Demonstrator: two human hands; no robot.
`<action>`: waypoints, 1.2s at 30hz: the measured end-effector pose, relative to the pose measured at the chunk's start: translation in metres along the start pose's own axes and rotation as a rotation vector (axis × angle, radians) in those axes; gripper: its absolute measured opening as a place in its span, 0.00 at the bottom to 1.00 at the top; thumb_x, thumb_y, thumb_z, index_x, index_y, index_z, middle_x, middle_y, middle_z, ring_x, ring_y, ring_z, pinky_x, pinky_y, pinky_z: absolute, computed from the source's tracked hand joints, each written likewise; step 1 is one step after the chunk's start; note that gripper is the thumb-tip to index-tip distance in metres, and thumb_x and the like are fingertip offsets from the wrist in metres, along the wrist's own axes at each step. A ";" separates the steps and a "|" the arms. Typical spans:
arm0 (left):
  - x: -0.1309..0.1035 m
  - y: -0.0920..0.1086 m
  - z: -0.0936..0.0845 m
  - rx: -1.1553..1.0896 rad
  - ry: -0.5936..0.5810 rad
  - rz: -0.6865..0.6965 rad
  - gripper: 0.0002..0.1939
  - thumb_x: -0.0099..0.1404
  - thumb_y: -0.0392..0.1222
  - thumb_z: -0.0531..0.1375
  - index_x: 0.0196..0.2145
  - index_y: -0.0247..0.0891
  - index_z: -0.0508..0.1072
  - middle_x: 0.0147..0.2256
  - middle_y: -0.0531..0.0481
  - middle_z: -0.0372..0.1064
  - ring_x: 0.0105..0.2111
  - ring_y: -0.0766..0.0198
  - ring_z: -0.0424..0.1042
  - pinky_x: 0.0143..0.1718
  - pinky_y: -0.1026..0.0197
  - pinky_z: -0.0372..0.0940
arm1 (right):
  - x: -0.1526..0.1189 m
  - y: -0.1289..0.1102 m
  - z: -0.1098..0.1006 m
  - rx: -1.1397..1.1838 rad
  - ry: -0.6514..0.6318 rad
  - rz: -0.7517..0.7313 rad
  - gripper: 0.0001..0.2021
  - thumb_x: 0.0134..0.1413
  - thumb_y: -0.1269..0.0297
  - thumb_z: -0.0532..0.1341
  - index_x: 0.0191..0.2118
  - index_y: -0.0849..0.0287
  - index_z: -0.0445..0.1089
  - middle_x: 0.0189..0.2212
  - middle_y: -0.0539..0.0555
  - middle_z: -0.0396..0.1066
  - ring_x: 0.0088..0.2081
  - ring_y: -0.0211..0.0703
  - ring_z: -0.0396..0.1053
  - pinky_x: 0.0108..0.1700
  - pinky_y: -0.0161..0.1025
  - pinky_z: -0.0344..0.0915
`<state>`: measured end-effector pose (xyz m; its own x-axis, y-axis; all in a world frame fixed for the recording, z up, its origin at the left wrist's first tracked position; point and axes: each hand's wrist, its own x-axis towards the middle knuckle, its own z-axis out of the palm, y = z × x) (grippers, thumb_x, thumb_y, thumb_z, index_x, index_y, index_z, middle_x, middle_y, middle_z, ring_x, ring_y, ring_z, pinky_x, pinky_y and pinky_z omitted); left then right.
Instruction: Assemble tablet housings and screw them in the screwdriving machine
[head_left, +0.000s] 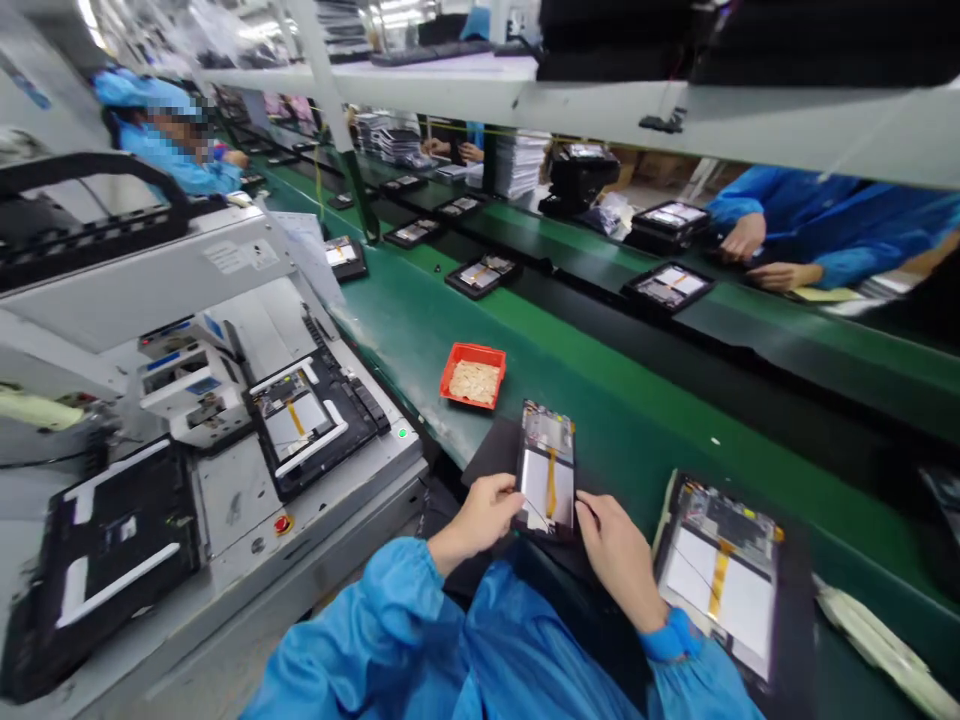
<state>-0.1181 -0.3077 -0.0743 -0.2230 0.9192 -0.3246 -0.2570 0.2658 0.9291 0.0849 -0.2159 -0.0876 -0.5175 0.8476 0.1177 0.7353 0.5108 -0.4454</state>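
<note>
An opened tablet [536, 480], its battery, circuit board and orange ribbon cable exposed, is held upright-tilted between my two hands at the bench edge. My left hand [487, 515] pinches its lower left side, thumb over the front. On the lower right side, my right hand [615, 545] grips the same tablet with fingers curled at its edge. A dark mat [487, 455] lies under and behind it. To the right of my right forearm, a second opened tablet [720, 580] rests on a black pad. Beyond my hands stands a red tray [472, 375] with small beige pieces inside.
At left is a grey machine [247, 520] holding a tablet in a black fixture [300, 425], beside another black fixture [124, 550]. A conveyor [592, 330] carries several opened tablets. A shelf [450, 85] spans above. Co-workers in blue sit across the line and at far left.
</note>
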 end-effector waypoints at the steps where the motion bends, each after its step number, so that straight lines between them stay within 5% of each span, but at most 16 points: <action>1: -0.007 0.001 -0.003 -0.039 0.002 0.019 0.13 0.58 0.47 0.63 0.26 0.37 0.66 0.18 0.62 0.53 0.14 0.76 0.54 0.16 0.69 0.46 | 0.003 0.002 -0.004 0.036 0.005 -0.004 0.20 0.66 0.55 0.48 0.47 0.58 0.73 0.45 0.58 0.75 0.46 0.51 0.73 0.48 0.46 0.68; 4: -0.042 0.009 -0.035 -0.145 0.074 0.021 0.15 0.57 0.51 0.64 0.29 0.35 0.69 0.18 0.61 0.56 0.14 0.75 0.52 0.15 0.69 0.46 | 0.029 -0.007 -0.009 0.170 0.015 -0.023 0.20 0.63 0.48 0.52 0.47 0.54 0.74 0.46 0.55 0.77 0.45 0.52 0.75 0.46 0.46 0.70; 7: -0.092 0.008 -0.086 -0.166 0.316 0.068 0.19 0.56 0.55 0.65 0.32 0.33 0.74 0.18 0.58 0.59 0.14 0.74 0.53 0.14 0.68 0.48 | 0.076 -0.061 0.007 0.297 -0.038 -0.147 0.19 0.61 0.47 0.55 0.47 0.52 0.74 0.43 0.55 0.78 0.42 0.52 0.76 0.43 0.44 0.70; 12: -0.178 -0.018 -0.159 -0.147 0.860 0.193 0.20 0.60 0.56 0.63 0.37 0.34 0.77 0.19 0.56 0.63 0.15 0.73 0.55 0.15 0.69 0.47 | 0.134 -0.248 0.086 0.363 -0.222 -0.642 0.14 0.63 0.61 0.53 0.48 0.57 0.72 0.45 0.58 0.76 0.46 0.50 0.73 0.49 0.44 0.68; 16: -0.227 -0.036 -0.188 -0.273 1.118 0.266 0.18 0.59 0.53 0.66 0.39 0.36 0.79 0.21 0.56 0.65 0.19 0.70 0.61 0.22 0.68 0.59 | 0.152 -0.399 0.163 0.131 -0.315 -0.836 0.19 0.60 0.68 0.56 0.56 0.62 0.67 0.52 0.62 0.70 0.55 0.51 0.65 0.57 0.43 0.61; 20: -0.252 -0.044 -0.198 -0.459 1.274 0.280 0.20 0.52 0.52 0.71 0.39 0.37 0.80 0.28 0.51 0.75 0.26 0.61 0.71 0.29 0.63 0.67 | 0.159 -0.486 0.217 0.075 -0.306 -0.847 0.24 0.57 0.68 0.61 0.59 0.66 0.63 0.58 0.69 0.63 0.59 0.57 0.59 0.61 0.51 0.52; 25: -0.251 -0.044 -0.210 -0.629 1.312 0.248 0.23 0.45 0.52 0.74 0.36 0.37 0.81 0.29 0.49 0.77 0.29 0.55 0.75 0.29 0.60 0.69 | 0.160 -0.518 0.241 0.067 -0.273 -0.774 0.25 0.51 0.72 0.62 0.56 0.68 0.64 0.61 0.72 0.59 0.62 0.63 0.54 0.63 0.59 0.45; 29: -0.231 -0.033 -0.228 -0.587 1.289 0.291 0.21 0.49 0.52 0.72 0.38 0.37 0.80 0.30 0.50 0.77 0.28 0.59 0.73 0.29 0.62 0.67 | 0.173 -0.522 0.230 0.149 -0.271 -0.689 0.22 0.50 0.71 0.61 0.53 0.68 0.68 0.63 0.72 0.58 0.59 0.64 0.59 0.59 0.56 0.54; 36: -0.168 -0.009 -0.299 -0.266 1.193 0.318 0.16 0.57 0.52 0.64 0.31 0.34 0.76 0.20 0.56 0.64 0.19 0.71 0.58 0.18 0.68 0.50 | 0.264 -0.471 0.186 0.446 -0.304 -0.478 0.14 0.52 0.67 0.56 0.40 0.61 0.78 0.40 0.62 0.77 0.46 0.54 0.73 0.51 0.45 0.65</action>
<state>-0.3593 -0.5513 -0.0806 -0.9818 0.0613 -0.1798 -0.1858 -0.1126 0.9761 -0.4790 -0.2592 -0.0117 -0.8848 0.4352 0.1668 0.1828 0.6533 -0.7347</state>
